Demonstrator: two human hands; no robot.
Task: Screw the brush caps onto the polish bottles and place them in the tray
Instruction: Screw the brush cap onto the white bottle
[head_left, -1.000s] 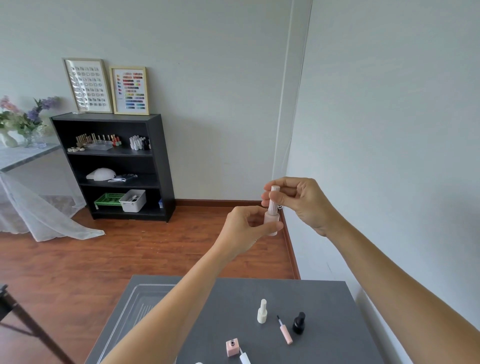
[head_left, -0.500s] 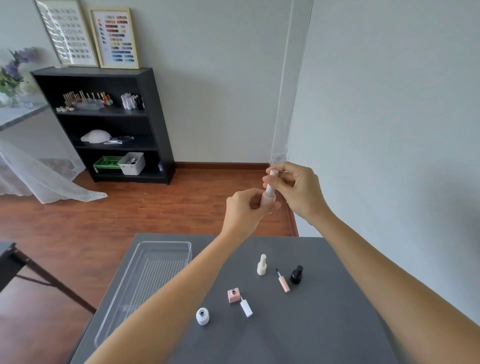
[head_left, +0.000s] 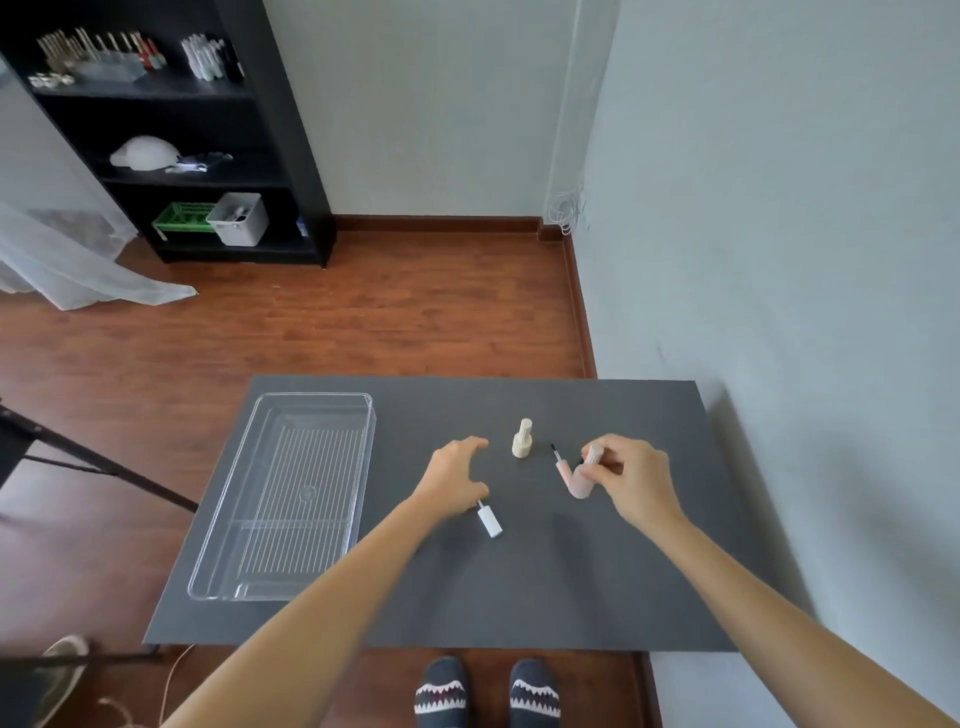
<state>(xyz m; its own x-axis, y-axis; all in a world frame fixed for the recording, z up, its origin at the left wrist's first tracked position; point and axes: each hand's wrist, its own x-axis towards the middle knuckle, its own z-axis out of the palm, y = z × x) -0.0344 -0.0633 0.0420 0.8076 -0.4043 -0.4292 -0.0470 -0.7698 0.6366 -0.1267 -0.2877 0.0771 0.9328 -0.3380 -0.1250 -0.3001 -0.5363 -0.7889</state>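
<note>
My right hand (head_left: 636, 475) grips a pale pink polish bottle (head_left: 581, 480) with its ribbed cap on, held tilted just above the grey table (head_left: 519, 587). My left hand (head_left: 454, 475) is low over the table with its fingers spread and loosely curved, holding nothing. A cream capped bottle (head_left: 522, 441) stands upright between the hands. A loose pink brush cap (head_left: 560, 465) lies beside the held bottle. A white brush cap (head_left: 489, 521) lies just below my left hand. The clear plastic tray (head_left: 317, 398) sits at the table's left with nothing in it. Any bottle under my left hand is hidden.
The wall runs close along the table's right side. A black shelf unit (head_left: 280, 130) with polish supplies stands at the back left across the wooden floor. A dark stand leg (head_left: 104, 467) crosses at the left of the table. My feet show below the near edge.
Both hands came down from chest height to the table. My left hand let go of the pale pink bottle, which now stays in my right hand alone. The view tilted down.
</note>
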